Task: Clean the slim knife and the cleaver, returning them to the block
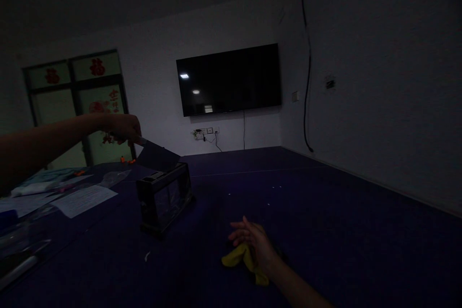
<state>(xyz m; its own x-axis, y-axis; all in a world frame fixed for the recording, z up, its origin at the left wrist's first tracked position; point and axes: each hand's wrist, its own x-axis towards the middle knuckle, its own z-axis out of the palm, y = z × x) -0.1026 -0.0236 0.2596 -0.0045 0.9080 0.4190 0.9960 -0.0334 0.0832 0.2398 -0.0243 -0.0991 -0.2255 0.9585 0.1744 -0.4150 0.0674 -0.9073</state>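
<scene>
A wall (224, 33) with a TV (231, 79) stands behind a purple table (306, 202). On it sits a black shredder (164, 197); the left hand (124, 128) pinches a dark card (158, 156) at its top. The right hand (252, 240), loosely open, is over a yellow cloth (245, 259).

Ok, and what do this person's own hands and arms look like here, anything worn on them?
The left hand and right hand are both bare, without gloves. No sleeve, watch or bracelet shows on either forearm as far as the view reaches, and no cables or markings are visible. The picture is too dark to rule out a ring.
</scene>
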